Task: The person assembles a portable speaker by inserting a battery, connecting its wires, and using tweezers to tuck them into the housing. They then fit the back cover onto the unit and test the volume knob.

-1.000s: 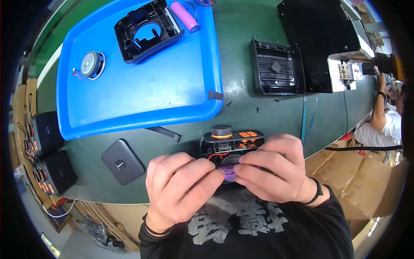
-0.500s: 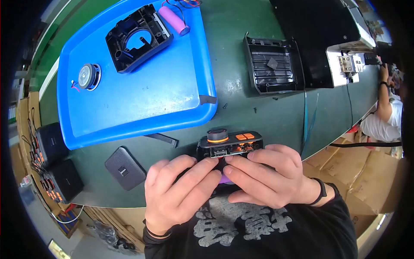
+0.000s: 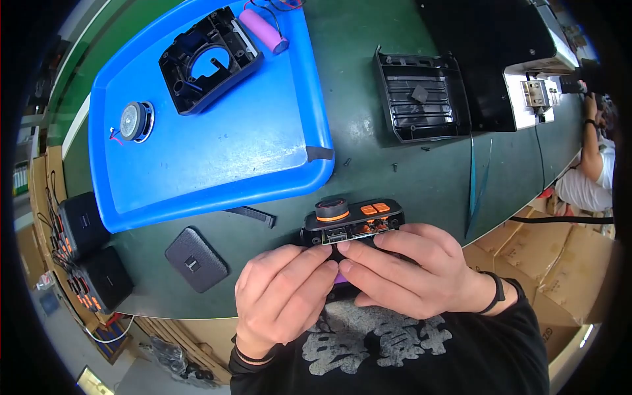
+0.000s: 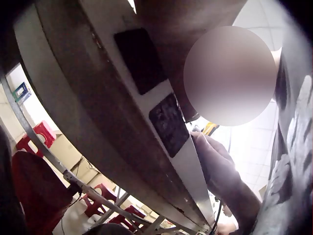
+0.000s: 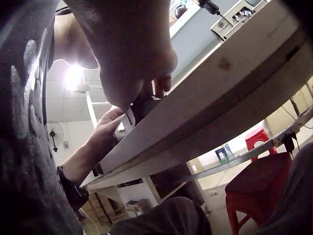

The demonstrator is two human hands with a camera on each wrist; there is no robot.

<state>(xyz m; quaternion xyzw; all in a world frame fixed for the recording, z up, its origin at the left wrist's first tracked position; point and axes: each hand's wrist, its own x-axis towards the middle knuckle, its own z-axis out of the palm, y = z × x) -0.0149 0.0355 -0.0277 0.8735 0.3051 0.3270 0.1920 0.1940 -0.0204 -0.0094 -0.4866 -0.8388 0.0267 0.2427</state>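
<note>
A black speaker unit (image 3: pixel 355 212) with a black knob ringed in orange and orange buttons stands at the table's front edge in the head view. The left hand (image 3: pixel 282 293) holds its near side from the left, fingertips at the exposed circuit board's lower edge. From the right, the right hand (image 3: pixel 418 270) grips the same side, its fingertips almost meeting the left ones. A bit of a purple part (image 3: pixel 340 278) shows beneath the fingers; the rest of it is hidden. In the right wrist view the left hand (image 5: pixel 105 133) shows beyond the near hand.
A blue tray (image 3: pixel 217 197) bears a black housing (image 3: pixel 210 60), a round driver (image 3: pixel 136 121) and a pink cylinder (image 3: pixel 264 31). Right of it lie a black shell (image 3: pixel 424 99), screws and a black machine (image 3: pixel 474 59). A grille (image 3: pixel 196 259) and finished-looking speakers (image 3: pixel 102 280) are at left. A person sits far right.
Both hands have moved from the purple part up to the circuit board's edge, and the purple part is now mostly covered. The view has shifted slightly.
</note>
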